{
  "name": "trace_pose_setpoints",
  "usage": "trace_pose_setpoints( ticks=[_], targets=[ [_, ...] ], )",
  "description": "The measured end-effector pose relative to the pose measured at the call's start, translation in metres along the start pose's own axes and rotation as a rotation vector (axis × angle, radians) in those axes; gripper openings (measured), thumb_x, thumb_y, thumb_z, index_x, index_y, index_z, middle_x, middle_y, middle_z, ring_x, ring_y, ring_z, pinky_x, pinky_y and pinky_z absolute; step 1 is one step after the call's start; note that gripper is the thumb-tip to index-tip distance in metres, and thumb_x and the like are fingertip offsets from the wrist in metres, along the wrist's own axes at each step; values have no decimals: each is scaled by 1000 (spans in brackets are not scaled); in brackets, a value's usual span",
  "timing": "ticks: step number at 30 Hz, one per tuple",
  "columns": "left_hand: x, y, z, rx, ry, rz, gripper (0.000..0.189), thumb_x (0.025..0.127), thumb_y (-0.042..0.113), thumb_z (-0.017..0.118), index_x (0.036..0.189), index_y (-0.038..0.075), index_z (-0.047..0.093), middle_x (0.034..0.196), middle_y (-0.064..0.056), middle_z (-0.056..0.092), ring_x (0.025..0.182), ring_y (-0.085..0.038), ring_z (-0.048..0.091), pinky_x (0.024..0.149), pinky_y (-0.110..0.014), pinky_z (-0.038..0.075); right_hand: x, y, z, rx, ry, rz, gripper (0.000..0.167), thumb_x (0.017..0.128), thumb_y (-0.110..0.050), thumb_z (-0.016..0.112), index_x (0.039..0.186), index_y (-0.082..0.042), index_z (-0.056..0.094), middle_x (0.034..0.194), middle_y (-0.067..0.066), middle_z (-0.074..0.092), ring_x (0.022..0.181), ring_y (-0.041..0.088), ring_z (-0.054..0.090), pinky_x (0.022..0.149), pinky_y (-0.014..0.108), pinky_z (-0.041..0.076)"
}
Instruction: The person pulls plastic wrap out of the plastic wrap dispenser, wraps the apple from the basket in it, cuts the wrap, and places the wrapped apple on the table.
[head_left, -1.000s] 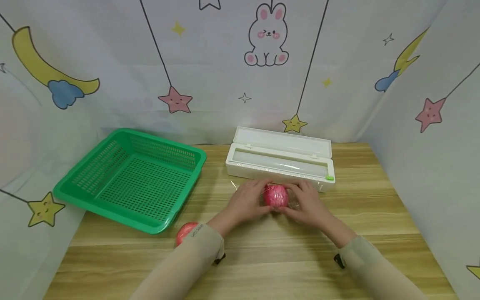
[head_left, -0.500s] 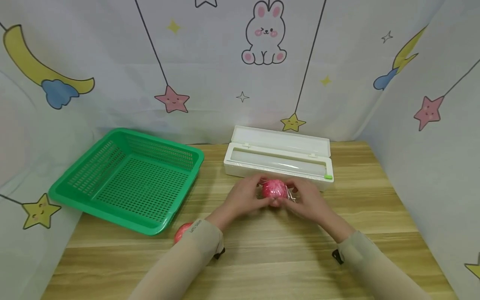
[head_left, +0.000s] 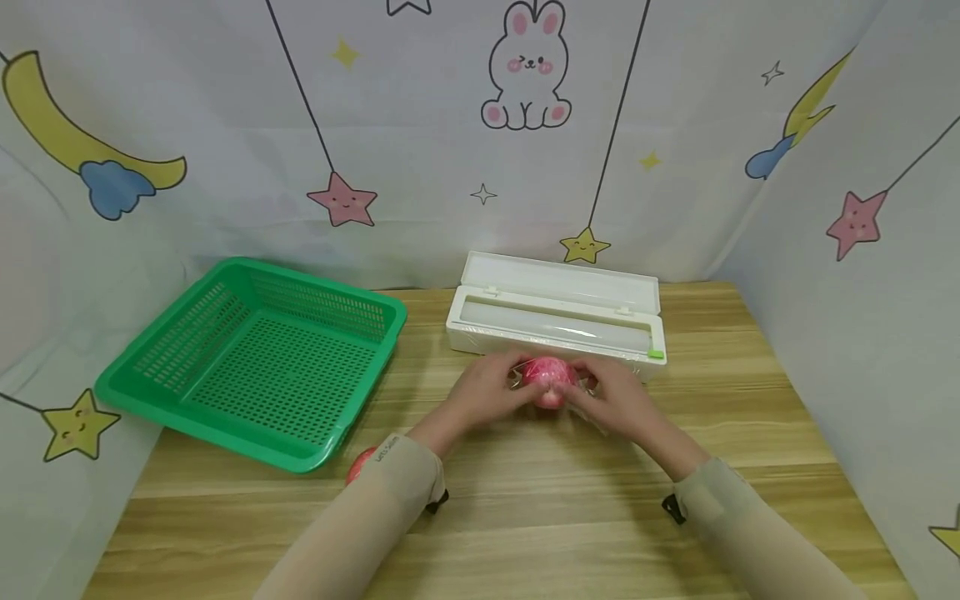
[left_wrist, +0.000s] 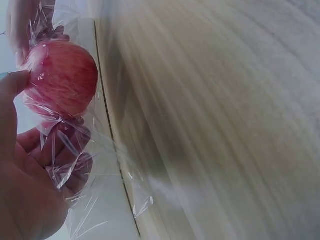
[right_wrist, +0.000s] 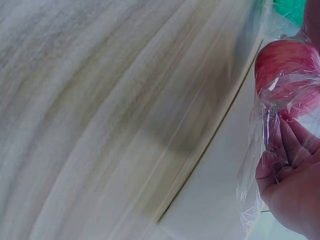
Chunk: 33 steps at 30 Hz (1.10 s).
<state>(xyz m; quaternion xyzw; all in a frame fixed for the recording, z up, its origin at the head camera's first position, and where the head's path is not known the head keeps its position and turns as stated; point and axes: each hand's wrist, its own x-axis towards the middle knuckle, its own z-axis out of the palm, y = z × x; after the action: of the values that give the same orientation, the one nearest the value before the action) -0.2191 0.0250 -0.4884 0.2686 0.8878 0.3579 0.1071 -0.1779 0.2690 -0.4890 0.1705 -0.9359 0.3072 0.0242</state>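
A red apple (head_left: 550, 382) is held between both hands in front of the white box. Clear plastic wrap (left_wrist: 65, 150) covers part of it and trails loose in crumpled folds over the fingers. My left hand (head_left: 487, 388) grips the apple from its left side, thumb on the near face and fingers curled behind. From the other side my right hand (head_left: 613, 400) holds it with thumb and fingers, the film bunched among the fingers in the right wrist view. A second red apple (head_left: 360, 463) lies on the table, partly hidden by the left sleeve.
Behind the hands stands a white cling film box (head_left: 555, 329), lid raised, a roll inside and a green slider (head_left: 656, 354) at its right end. A green perforated basket (head_left: 367, 400) sits at the left. Patterned curtains hang around the wooden table (head_left: 540, 533).
Both hands have shifted the apple slightly up toward the box and turned it. The film's loose ends have been drawn in around it. The view has drifted a little.
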Motion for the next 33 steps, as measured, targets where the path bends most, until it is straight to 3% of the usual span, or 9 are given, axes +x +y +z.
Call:
trace_pose_setpoints(
  ticks=[6, 21, 28, 33],
  targets=[
    [3, -1, -4, -13, -24, -3, 54, 101, 60, 66, 141, 22, 68, 128, 4, 73, 112, -13, 67, 98, -37, 57, 2, -2, -3, 10, -28, 39, 38, 103, -38, 73, 122, -6, 74, 108, 6, 76, 97, 21, 68, 88, 45, 59],
    [3, 0, -9, -27, -65, -28, 52, 102, 59, 65, 133, 18, 73, 119, 2, 75, 99, -13, 65, 91, -36, 57, 3, -2, -7, -1, -52, 26, 29, 106, -33, 68, 114, -7, 76, 94, -1, 73, 85, 13, 64, 77, 38, 56],
    [4, 6, -13, -22, -81, -22, 51, 102, 63, 60, 121, 19, 77, 100, 6, 72, 91, -16, 62, 82, -34, 55, 2, -7, -10, 37, -86, 95, 36, 109, -40, 61, 115, -8, 77, 96, 0, 75, 89, 15, 69, 81, 42, 59],
    [3, 9, -15, -30, -83, -34, 49, 101, 63, 62, 114, 19, 77, 94, 4, 70, 87, -18, 60, 78, -34, 54, 2, -9, -11, 45, -94, 91, 35, 109, -40, 61, 113, -9, 77, 95, -1, 75, 87, 15, 67, 80, 41, 58]
  ],
)
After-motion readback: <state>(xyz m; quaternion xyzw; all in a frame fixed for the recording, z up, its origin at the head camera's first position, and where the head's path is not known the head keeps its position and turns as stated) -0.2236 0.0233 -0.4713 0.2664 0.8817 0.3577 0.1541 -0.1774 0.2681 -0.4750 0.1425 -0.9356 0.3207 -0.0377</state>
